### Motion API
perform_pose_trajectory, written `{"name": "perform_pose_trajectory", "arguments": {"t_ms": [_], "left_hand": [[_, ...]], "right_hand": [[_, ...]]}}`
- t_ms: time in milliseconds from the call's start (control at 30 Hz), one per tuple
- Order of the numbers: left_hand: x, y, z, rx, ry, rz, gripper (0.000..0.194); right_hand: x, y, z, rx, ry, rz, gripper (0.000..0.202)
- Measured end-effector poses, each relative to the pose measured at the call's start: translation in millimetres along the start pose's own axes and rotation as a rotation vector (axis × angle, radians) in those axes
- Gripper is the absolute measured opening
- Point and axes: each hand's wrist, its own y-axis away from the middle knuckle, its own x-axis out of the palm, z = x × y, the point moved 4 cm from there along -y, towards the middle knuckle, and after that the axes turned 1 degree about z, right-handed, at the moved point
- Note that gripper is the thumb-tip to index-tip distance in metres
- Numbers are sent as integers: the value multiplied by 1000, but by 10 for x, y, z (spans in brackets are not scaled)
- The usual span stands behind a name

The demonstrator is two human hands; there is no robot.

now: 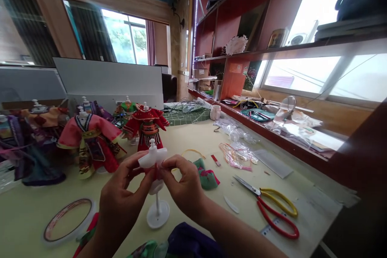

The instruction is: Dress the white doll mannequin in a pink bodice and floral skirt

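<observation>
A small white doll mannequin (152, 144) stands upright on a round white base (158, 215) in front of me. White material (155, 157) wraps its shoulders. My left hand (121, 193) closes around the torso from the left, thumb at the chest. From the other side, my right hand (185, 187) pinches at the chest front with thumb and index finger. A narrow red strip (156, 171) shows between the two hands; its ends are hidden by my fingers. Green and pink fabric (208, 177) lies just right of my right hand.
Dressed doll mannequins, one in pink (90, 139) and one in red (148, 125), stand at the left and back. A tape roll (48, 231) lies front left; scissors (260, 192) lie right. Plastic bags (236, 154) and dark blue cloth (190, 240) are also on the table.
</observation>
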Motion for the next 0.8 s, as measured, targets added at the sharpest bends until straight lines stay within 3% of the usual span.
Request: {"name": "perform_pose_trajectory", "arguments": {"t_ms": [800], "left_hand": [[-7,-4,28,5,-3,-7,39]], "right_hand": [[39,13,47,-46,-7,-11,10]]}}
